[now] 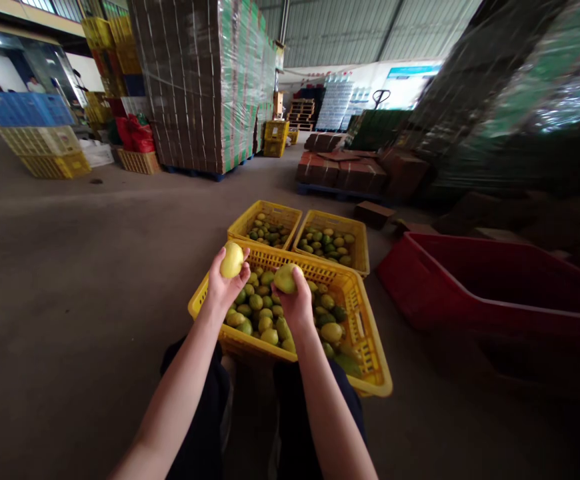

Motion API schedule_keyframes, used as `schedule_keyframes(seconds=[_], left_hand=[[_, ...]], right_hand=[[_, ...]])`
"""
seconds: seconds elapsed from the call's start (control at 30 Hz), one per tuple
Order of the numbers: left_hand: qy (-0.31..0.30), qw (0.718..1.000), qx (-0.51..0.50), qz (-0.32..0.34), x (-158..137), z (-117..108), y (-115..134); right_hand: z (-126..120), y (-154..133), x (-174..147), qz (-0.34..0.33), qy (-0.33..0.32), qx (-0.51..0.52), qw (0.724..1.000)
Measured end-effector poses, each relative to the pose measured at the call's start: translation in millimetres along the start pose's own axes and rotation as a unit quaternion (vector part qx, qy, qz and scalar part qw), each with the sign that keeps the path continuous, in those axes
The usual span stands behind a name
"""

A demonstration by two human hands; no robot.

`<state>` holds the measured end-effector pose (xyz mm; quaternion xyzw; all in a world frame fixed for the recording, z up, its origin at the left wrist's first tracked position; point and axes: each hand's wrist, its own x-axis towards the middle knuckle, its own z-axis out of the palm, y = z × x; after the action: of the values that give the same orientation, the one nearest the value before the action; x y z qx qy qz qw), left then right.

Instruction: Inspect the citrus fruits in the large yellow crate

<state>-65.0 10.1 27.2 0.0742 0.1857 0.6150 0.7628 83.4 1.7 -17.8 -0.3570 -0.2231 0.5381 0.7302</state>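
My left hand (225, 283) is wrapped round a pale yellow lemon (232, 260), held up above the left part of a yellow plastic crate (370, 347). In my right hand (297, 303) is a greener lemon (286, 279), gripped between thumb and fingers over the middle of the same crate. Below both hands the crate holds many green and yellow lemons (265, 323), some hidden by my arms. A green leaf (349, 365) lies at its near right corner.
Just beyond stand two more yellow crates, a left one (235, 230) and a right one (364, 250), both with lemons. To the right is a large red tub (435, 300). Wrapped pallet stacks (185, 87) and flat cardboard bundles (343, 172) stand farther back.
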Motion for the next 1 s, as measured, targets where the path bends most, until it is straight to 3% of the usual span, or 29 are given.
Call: schedule_keyframes(seconds=[0.1, 0.27, 0.4, 0.6, 0.73, 0.83, 1.0], left_hand=[[-0.027, 0.998, -0.032, -0.041, 0, 3, -7], [-0.042, 0.997, -0.055, -0.045, 4, 7, -18], [-0.011, 0.998, -0.051, -0.04, 7, 13, -23], [0.052, 0.996, -0.055, -0.042, 6, 18, -20], [0.096, 0.995, -0.021, -0.032, 8, 13, -13], [0.104, 0.992, -0.018, -0.064, 12, 8, -13], [0.103, 0.992, -0.054, -0.048, 15, 1, -18]], right_hand=[[2, -4, 0, -0.038, 0.031, -0.018, 0.999], [-3, -13, 7, -0.071, 0.039, -0.01, 0.997], [-6, -11, 13, -0.053, 0.004, 0.024, 0.998], [-8, -6, 18, 0.042, -0.02, 0.107, 0.993], [-11, -2, 21, 0.051, -0.016, 0.12, 0.991], [-13, 1, 23, 0.059, -0.02, 0.111, 0.992], [-15, 1, 20, 0.077, -0.03, 0.127, 0.988]])
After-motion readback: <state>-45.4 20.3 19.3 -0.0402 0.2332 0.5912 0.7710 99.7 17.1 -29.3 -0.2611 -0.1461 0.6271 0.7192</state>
